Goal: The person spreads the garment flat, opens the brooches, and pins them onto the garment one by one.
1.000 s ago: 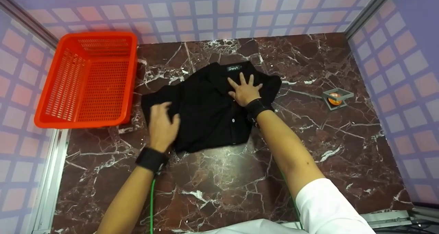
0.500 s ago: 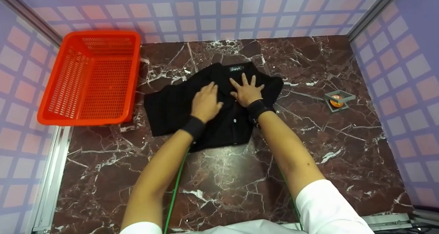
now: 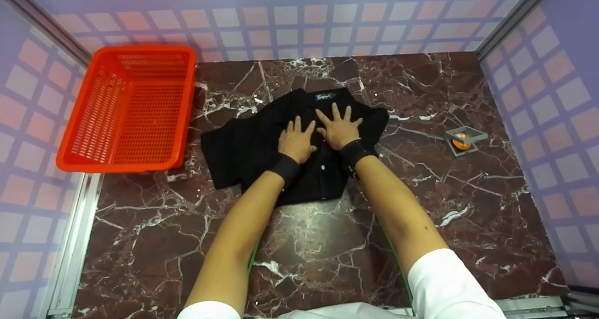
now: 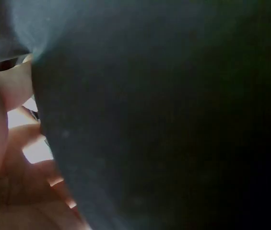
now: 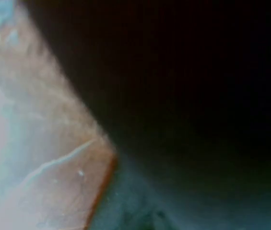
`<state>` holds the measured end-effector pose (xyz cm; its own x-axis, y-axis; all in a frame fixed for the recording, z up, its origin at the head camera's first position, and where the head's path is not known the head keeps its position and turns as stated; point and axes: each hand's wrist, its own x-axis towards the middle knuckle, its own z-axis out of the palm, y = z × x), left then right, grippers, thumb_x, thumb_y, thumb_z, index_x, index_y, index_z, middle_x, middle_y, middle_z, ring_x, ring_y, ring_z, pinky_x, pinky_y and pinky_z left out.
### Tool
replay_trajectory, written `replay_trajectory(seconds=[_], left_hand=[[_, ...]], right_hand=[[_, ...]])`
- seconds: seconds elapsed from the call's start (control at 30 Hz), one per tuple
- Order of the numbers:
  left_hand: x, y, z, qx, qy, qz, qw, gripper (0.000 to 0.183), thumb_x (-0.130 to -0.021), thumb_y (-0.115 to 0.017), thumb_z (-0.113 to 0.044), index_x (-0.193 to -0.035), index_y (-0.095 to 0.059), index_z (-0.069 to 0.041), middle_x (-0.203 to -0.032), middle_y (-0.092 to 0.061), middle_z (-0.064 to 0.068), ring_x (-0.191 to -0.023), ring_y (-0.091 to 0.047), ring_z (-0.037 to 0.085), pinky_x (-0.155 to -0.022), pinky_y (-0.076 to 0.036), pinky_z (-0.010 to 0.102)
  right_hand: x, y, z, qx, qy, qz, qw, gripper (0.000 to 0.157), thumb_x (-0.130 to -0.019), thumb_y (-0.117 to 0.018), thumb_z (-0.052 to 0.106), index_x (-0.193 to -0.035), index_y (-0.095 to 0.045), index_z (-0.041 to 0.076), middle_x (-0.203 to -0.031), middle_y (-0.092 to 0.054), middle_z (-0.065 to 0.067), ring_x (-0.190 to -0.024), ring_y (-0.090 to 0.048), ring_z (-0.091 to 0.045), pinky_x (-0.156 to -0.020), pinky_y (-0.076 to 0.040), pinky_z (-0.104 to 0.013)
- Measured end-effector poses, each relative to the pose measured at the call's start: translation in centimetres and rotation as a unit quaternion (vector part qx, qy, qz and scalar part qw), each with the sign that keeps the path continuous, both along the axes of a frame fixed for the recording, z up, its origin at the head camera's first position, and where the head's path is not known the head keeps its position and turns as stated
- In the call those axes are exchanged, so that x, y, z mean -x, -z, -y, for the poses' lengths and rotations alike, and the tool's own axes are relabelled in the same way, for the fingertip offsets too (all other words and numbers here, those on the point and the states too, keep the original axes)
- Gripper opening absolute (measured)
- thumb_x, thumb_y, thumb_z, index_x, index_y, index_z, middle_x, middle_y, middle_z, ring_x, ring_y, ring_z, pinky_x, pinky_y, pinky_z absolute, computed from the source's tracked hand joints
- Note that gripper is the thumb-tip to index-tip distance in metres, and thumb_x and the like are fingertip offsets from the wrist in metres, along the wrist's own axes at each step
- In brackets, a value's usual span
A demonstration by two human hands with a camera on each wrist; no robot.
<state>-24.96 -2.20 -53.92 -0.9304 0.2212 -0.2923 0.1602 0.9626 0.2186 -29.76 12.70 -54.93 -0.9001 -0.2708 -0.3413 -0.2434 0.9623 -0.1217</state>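
A black short-sleeved shirt point(image 3: 252, 146) lies on the marble table, its collar label facing up at the far side and a white button showing down the front. My left hand point(image 3: 296, 142) rests on the middle of the shirt with fingers spread. Beside it, to the right and slightly farther up, my right hand point(image 3: 340, 130) presses on the cloth below the collar, its fingers straight and splayed. In the left wrist view dark cloth fills most of the picture, with fingers point(image 4: 25, 177) at the left. Darkness covers most of the right wrist view, and the hand is hidden there.
A red plastic basket point(image 3: 180, 153) stands at the back left, close to the shirt's left sleeve. At the right lies a small grey open box point(image 3: 472, 133) with an orange round thing in it. Tiled-pattern walls point(image 3: 299, 26) bound the table point(image 3: 421, 90). A green cable trails from each wrist.
My left hand has moved right and up from the shirt's left sleeve to its middle, next to the right hand. The right hand stays at its place on the shirt.
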Motion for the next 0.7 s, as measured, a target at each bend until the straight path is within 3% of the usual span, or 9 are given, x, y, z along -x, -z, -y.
replay_trajectory(seconds=[0.2, 0.37, 0.5, 0.7], left_hand=[[0.1, -0.3, -0.3, 0.032, 0.010, 0.009, 0.9994, 0.073, -0.098, -0.061, -0.043, -0.160, -0.023, -0.034, -0.165, -0.015, 0.023, -0.149, -0.022, 0.042, -0.115, -0.032, 0.052], [0.2, -0.5, -0.1, 0.040, 0.013, 0.007, 0.9991, 0.074, -0.096, -0.062, -0.045, -0.160, -0.026, -0.034, -0.164, -0.017, 0.023, -0.149, -0.024, 0.040, -0.113, -0.035, 0.052], [0.2, -0.5, -0.1, 0.037, 0.012, 0.008, 0.9992, 0.075, -0.096, -0.063, -0.045, -0.160, -0.026, -0.034, -0.164, -0.017, 0.022, -0.149, -0.024, 0.040, -0.113, -0.035, 0.051], [0.2, -0.6, 0.0, 0.034, 0.013, 0.004, 0.9993, 0.075, -0.095, -0.065, -0.045, -0.159, -0.028, -0.034, -0.164, -0.018, 0.022, -0.149, -0.025, 0.040, -0.110, -0.038, 0.050]], right_hand=[[-0.1, 0.1, -0.4, 0.037, 0.013, -0.006, 0.999, 0.063, -0.107, -0.039, 0.047, -0.163, -0.013, 0.034, -0.168, -0.003, -0.017, -0.148, -0.003, -0.054, -0.104, -0.019, -0.080], [0.5, -0.6, -1.4, 0.107, 0.066, -0.050, 0.991, 0.069, -0.105, -0.043, 0.048, -0.163, -0.014, 0.023, -0.166, -0.007, -0.023, -0.150, -0.009, -0.049, -0.109, -0.024, -0.072], [1.4, -1.0, -3.8, 0.136, 0.126, -0.094, 0.978, 0.069, -0.105, -0.042, 0.048, -0.161, -0.019, 0.015, -0.162, -0.019, -0.026, -0.148, -0.015, -0.048, -0.113, -0.020, -0.067], [2.1, -1.6, -8.4, 0.138, 0.190, -0.083, 0.968, 0.066, -0.106, -0.041, 0.045, -0.157, -0.026, 0.006, -0.154, -0.033, -0.030, -0.143, -0.027, -0.049, -0.114, -0.020, -0.063]])
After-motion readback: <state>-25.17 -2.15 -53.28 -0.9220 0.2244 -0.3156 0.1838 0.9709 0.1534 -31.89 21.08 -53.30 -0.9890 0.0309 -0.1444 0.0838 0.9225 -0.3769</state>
